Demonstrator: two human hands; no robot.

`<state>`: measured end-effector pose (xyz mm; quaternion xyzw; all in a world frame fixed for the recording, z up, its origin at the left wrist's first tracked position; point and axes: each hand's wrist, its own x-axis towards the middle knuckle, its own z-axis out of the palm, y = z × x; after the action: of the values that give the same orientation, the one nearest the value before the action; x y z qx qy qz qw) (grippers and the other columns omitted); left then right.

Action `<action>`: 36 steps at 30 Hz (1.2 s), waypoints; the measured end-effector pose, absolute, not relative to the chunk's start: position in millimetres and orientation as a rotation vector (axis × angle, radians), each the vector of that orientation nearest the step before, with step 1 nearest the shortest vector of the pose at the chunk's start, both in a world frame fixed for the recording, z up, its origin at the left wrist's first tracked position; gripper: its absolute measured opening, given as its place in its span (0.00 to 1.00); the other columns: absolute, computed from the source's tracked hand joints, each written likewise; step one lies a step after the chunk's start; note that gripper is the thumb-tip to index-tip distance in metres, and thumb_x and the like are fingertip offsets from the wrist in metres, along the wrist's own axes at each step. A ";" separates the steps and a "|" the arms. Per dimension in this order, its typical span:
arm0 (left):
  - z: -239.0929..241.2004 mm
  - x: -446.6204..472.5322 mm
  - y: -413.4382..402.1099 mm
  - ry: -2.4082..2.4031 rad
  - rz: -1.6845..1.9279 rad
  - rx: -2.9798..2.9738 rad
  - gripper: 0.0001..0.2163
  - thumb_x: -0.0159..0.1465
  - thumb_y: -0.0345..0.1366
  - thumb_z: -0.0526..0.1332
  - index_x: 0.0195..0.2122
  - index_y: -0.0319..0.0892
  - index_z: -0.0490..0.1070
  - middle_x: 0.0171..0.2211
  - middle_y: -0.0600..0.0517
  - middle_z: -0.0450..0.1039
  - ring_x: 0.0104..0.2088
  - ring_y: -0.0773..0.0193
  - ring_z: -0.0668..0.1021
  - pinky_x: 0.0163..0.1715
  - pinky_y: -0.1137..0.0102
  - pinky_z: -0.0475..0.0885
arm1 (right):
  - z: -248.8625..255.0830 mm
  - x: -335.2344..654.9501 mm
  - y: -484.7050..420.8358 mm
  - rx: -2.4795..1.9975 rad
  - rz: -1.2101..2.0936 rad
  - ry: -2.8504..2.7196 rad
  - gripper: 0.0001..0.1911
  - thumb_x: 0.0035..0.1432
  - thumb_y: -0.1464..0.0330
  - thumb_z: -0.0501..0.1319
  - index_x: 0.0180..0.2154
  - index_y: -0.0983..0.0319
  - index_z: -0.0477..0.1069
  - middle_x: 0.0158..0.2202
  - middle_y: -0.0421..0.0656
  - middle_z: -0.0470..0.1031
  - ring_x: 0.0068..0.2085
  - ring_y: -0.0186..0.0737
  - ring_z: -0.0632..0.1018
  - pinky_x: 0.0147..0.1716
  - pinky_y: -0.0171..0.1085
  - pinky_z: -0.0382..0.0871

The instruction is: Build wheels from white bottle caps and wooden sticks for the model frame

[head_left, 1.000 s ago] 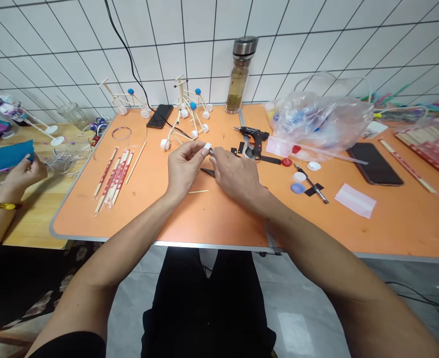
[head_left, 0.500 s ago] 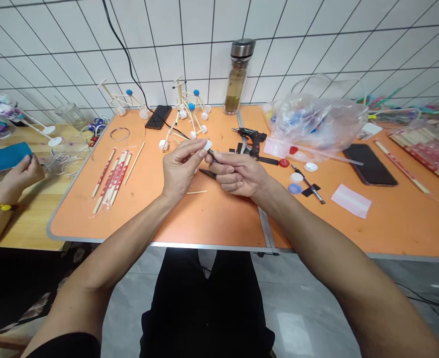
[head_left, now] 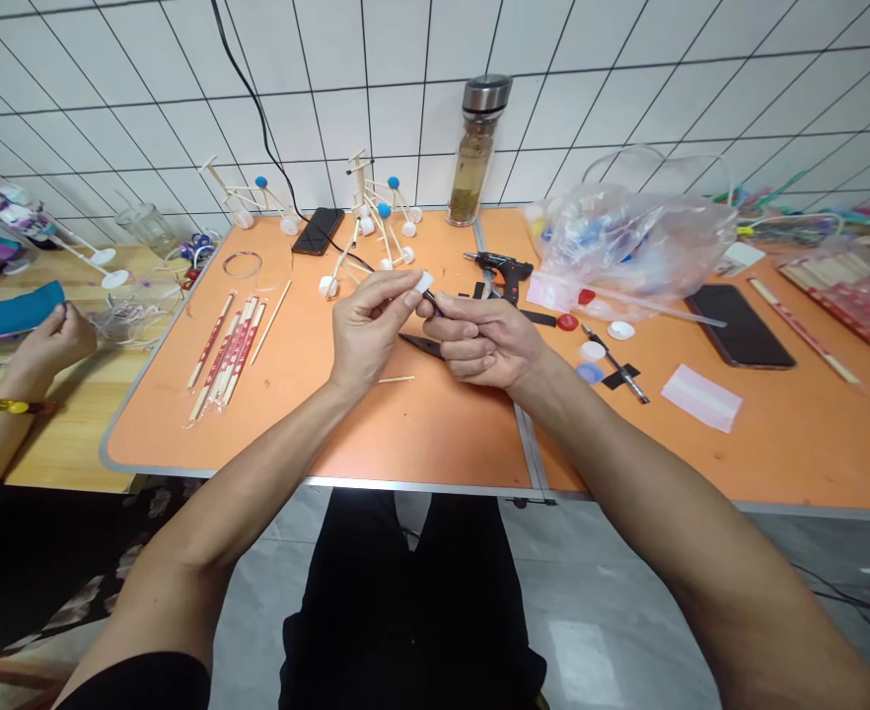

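- The right hand (head_left: 490, 340) has just rolled over, gripping a dark stick (head_left: 433, 303); this seems to twist it against the white piece (head_left: 423, 282).
- The left hand (head_left: 368, 330) pinches this piece (perhaps a cap) above the table (head_left: 420, 449).

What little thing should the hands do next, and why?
Perhaps gently press the slim dark tool against the small white piece: the left hand pinches that piece, while the right hand holds the tool with its end at or near it.
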<state>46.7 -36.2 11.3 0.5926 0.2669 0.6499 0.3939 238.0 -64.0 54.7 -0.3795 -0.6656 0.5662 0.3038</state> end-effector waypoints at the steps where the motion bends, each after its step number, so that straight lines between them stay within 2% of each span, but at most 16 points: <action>1: 11.8 46.6 -36.1 0.700 1.643 1.499 0.08 0.66 0.45 0.82 0.44 0.53 0.93 0.47 0.48 0.90 0.51 0.56 0.88 0.59 0.59 0.81 | 54.2 236.3 -63.8 -1.030 1.495 -1.762 0.19 0.83 0.53 0.47 0.44 0.55 0.68 0.24 0.27 0.46 0.20 0.35 0.45 0.19 0.34 0.47; 2: 10.8 46.6 -35.5 0.743 1.624 1.488 0.07 0.65 0.43 0.82 0.43 0.51 0.93 0.46 0.48 0.90 0.50 0.56 0.88 0.58 0.60 0.81 | 51.6 232.6 -64.9 -1.114 1.403 -1.778 0.18 0.83 0.54 0.47 0.44 0.55 0.68 0.23 0.27 0.49 0.20 0.36 0.47 0.19 0.34 0.49; 4: 5.6 46.8 -33.1 0.853 1.561 1.456 0.05 0.65 0.40 0.83 0.40 0.48 0.92 0.42 0.48 0.89 0.46 0.58 0.88 0.54 0.62 0.82 | 41.7 221.8 -70.0 -1.350 1.045 -1.828 0.17 0.83 0.58 0.50 0.45 0.59 0.73 0.26 0.32 0.63 0.22 0.37 0.60 0.23 0.35 0.54; 6: -1.0 47.6 -30.3 0.949 1.492 1.420 0.05 0.65 0.39 0.82 0.39 0.45 0.92 0.40 0.48 0.89 0.42 0.59 0.88 0.48 0.65 0.82 | 30.4 211.8 -76.3 -1.546 0.602 -1.929 0.15 0.82 0.65 0.52 0.49 0.64 0.77 0.36 0.45 0.79 0.30 0.41 0.73 0.29 0.37 0.58; 8: -5.3 48.6 -28.5 0.993 1.455 1.412 0.07 0.66 0.40 0.81 0.41 0.44 0.92 0.40 0.47 0.90 0.41 0.59 0.87 0.47 0.65 0.82 | 23.6 206.8 -80.7 -1.690 0.223 -2.076 0.17 0.80 0.72 0.51 0.55 0.66 0.77 0.47 0.56 0.85 0.38 0.49 0.81 0.34 0.40 0.58; 10: -5.7 48.3 -27.6 0.980 1.444 1.437 0.09 0.67 0.43 0.80 0.43 0.43 0.91 0.42 0.46 0.91 0.42 0.59 0.88 0.48 0.65 0.82 | 23.0 207.0 -81.4 -1.787 -0.017 -2.185 0.19 0.80 0.72 0.49 0.59 0.65 0.76 0.50 0.59 0.86 0.42 0.55 0.84 0.37 0.42 0.58; 13: -1.5 44.0 -26.2 0.920 1.412 1.495 0.14 0.68 0.48 0.79 0.45 0.43 0.91 0.45 0.45 0.91 0.44 0.58 0.88 0.50 0.65 0.83 | 29.0 212.7 -76.6 -1.720 0.159 -2.145 0.16 0.82 0.67 0.52 0.56 0.63 0.76 0.47 0.56 0.86 0.43 0.55 0.83 0.38 0.42 0.59; 15: 1.6 39.2 -24.1 0.889 1.372 1.548 0.17 0.69 0.51 0.78 0.48 0.44 0.91 0.47 0.44 0.90 0.45 0.57 0.88 0.51 0.64 0.83 | 32.7 217.6 -72.3 -1.566 0.367 -2.034 0.12 0.80 0.65 0.55 0.47 0.61 0.76 0.42 0.51 0.84 0.41 0.51 0.80 0.38 0.41 0.60; 18: 4.1 32.6 -20.0 0.820 1.284 1.616 0.20 0.69 0.53 0.77 0.53 0.44 0.91 0.48 0.44 0.91 0.46 0.56 0.89 0.53 0.62 0.83 | 35.2 225.6 -67.6 -1.354 0.809 -1.773 0.14 0.77 0.61 0.61 0.36 0.58 0.70 0.29 0.40 0.71 0.32 0.41 0.71 0.33 0.38 0.59; 21: 3.4 30.1 -16.7 0.763 1.219 1.594 0.23 0.67 0.55 0.79 0.55 0.45 0.91 0.43 0.46 0.91 0.44 0.56 0.89 0.52 0.61 0.84 | 36.2 235.6 -63.0 -1.153 1.442 -1.462 0.16 0.71 0.53 0.69 0.39 0.57 0.71 0.23 0.30 0.54 0.23 0.32 0.53 0.23 0.34 0.47; 24: 0.4 31.5 -15.5 0.781 1.231 1.545 0.24 0.64 0.57 0.80 0.54 0.46 0.91 0.44 0.47 0.91 0.46 0.55 0.89 0.54 0.60 0.84 | 34.9 242.5 -57.1 -0.975 1.828 -1.312 0.19 0.65 0.52 0.72 0.44 0.58 0.72 0.23 0.26 0.52 0.22 0.30 0.44 0.20 0.33 0.39; 27: -3.5 33.3 -15.3 0.838 1.253 1.519 0.24 0.63 0.57 0.81 0.52 0.45 0.91 0.42 0.46 0.91 0.45 0.55 0.89 0.51 0.61 0.84 | 28.4 237.1 -57.1 -1.075 1.564 -1.531 0.17 0.71 0.52 0.66 0.42 0.59 0.72 0.24 0.31 0.58 0.22 0.32 0.51 0.22 0.34 0.47; 30: -6.2 34.0 -15.0 0.903 1.236 1.519 0.20 0.64 0.54 0.81 0.46 0.43 0.92 0.37 0.47 0.90 0.37 0.58 0.87 0.43 0.65 0.82 | 20.0 221.6 -67.2 -1.439 0.665 -1.932 0.10 0.78 0.63 0.58 0.43 0.60 0.74 0.35 0.46 0.78 0.31 0.41 0.71 0.31 0.37 0.58; 32: -6.1 34.3 -15.5 0.951 1.220 1.520 0.17 0.65 0.52 0.80 0.41 0.43 0.92 0.34 0.48 0.88 0.33 0.61 0.85 0.38 0.68 0.80 | 17.8 213.5 -75.1 -1.658 0.251 -2.096 0.10 0.78 0.69 0.55 0.49 0.62 0.76 0.45 0.55 0.84 0.38 0.48 0.78 0.36 0.41 0.61; 34: -3.6 34.8 -17.3 0.969 1.215 1.512 0.15 0.64 0.51 0.81 0.40 0.43 0.91 0.32 0.49 0.87 0.32 0.61 0.84 0.36 0.68 0.78 | 20.2 212.2 -78.6 -1.703 0.318 -2.087 0.11 0.79 0.69 0.55 0.51 0.61 0.76 0.46 0.56 0.84 0.38 0.49 0.79 0.37 0.41 0.61; 36: 1.0 35.5 -19.9 0.923 1.219 1.486 0.16 0.63 0.51 0.82 0.40 0.43 0.91 0.31 0.49 0.87 0.33 0.60 0.85 0.37 0.67 0.80 | 26.4 217.6 -75.8 -1.541 0.767 -1.920 0.13 0.81 0.60 0.57 0.48 0.60 0.75 0.38 0.49 0.80 0.32 0.44 0.74 0.32 0.39 0.60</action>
<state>35.5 -19.9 1.0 0.6100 0.3791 0.5003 0.4836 217.6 -75.8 26.4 -0.5739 -0.7154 0.2858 0.2778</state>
